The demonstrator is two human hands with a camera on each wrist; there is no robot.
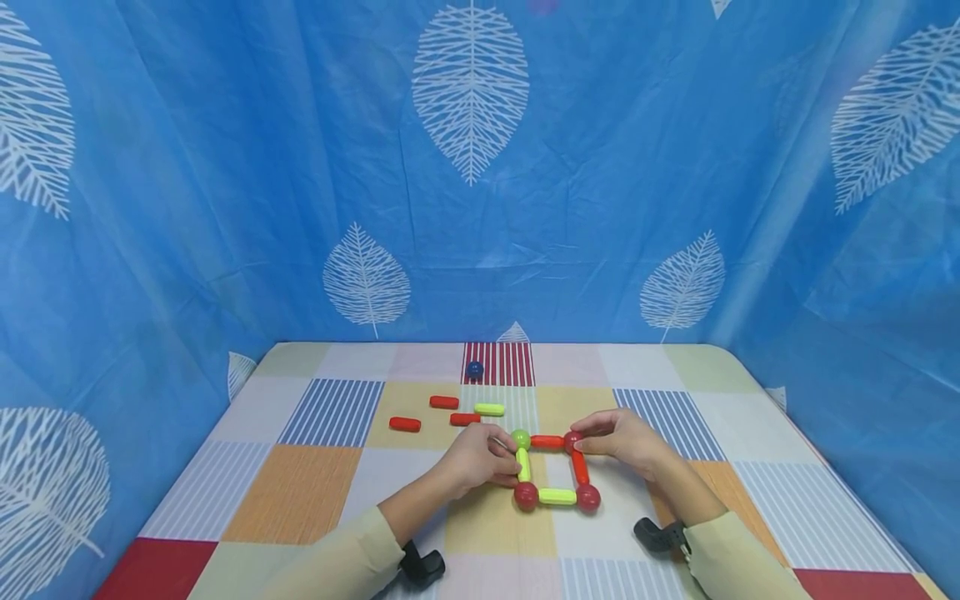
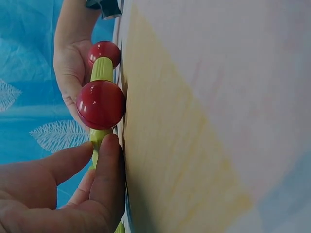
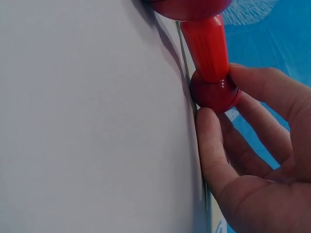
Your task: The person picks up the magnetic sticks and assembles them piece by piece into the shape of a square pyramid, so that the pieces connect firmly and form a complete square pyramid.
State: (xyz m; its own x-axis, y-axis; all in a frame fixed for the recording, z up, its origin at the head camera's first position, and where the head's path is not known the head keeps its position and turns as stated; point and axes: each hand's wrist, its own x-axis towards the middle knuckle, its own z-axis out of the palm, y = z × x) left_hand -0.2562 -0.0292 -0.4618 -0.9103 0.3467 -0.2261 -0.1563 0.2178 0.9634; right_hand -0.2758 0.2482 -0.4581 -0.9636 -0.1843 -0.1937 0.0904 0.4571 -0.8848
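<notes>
On the table a square of rods and balls lies flat, like a magnetic building set. Its far-left corner is a green ball [image 1: 521, 439]. Red balls form the other corners: near left [image 1: 527, 497], near right [image 1: 588, 498] and far right [image 3: 214, 93]. Yellow-green rods make the left side [image 1: 523, 465] and the near side [image 1: 557, 497]. The far side [image 1: 548, 442] and right side [image 3: 208, 48] are red rods. My left hand [image 1: 480, 458] pinches the left yellow-green rod between thumb and fingers. With thumb and fingertips, my right hand [image 1: 628, 439] grips the far-right red ball.
Beyond my left hand lie loose red rods [image 1: 405, 424] and a loose yellow-green rod [image 1: 490, 409]. A dark blue ball [image 1: 475, 369] sits near the far edge of the patchwork-covered table [image 1: 300, 492]. Blue leaf-patterned curtains [image 1: 585, 167] enclose the back and sides.
</notes>
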